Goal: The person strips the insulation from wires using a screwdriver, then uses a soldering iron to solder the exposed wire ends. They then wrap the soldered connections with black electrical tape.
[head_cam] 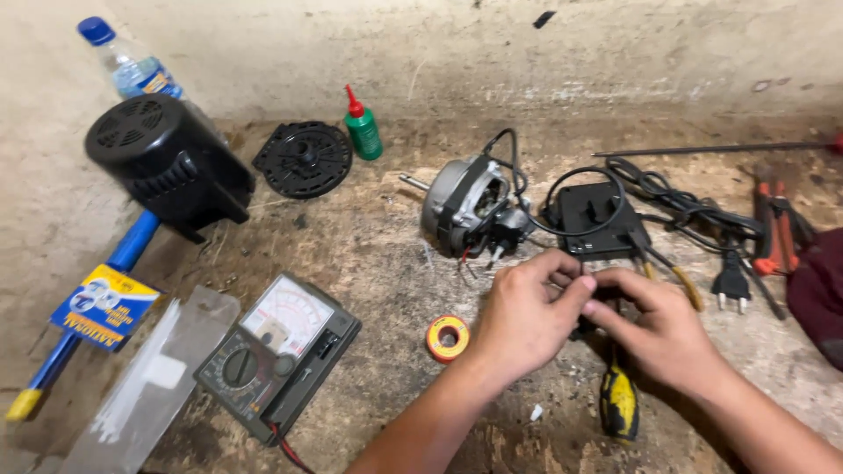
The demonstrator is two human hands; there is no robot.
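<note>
The person's left hand point(520, 318) and right hand point(657, 326) meet in the middle of the dirty workbench point(378, 254), fingertips touching fingertips. Both hands pinch something very small between thumb and first finger. It is too small and too hidden to name for sure, but it looks like the end of a thin wire point(471, 260) that comes from the fan motor point(464, 207) just behind the left hand.

A wire like that is probably light and bendy, and its bare tip can snap or fray if it is pulled hard. The safest place to hold it seems to be on the plastic coat, close to the tip, just as these fingers do. The motor itself looks heavy and hard (it is mostly metal), so it likely stays put while the wire is handled.

The pinched bit sits right between the two thumbs, near the black switch box point(594, 219), which lies just past the fingers. A yellow and black screwdriver point(619, 402) lies under the right wrist. A small roll of red and yellow tape point(448, 338) rests just left of the left hand. Farther left sits a meter point(279, 353) with a dial. A black plug point(731, 284) lies to the right of the right hand.
</note>
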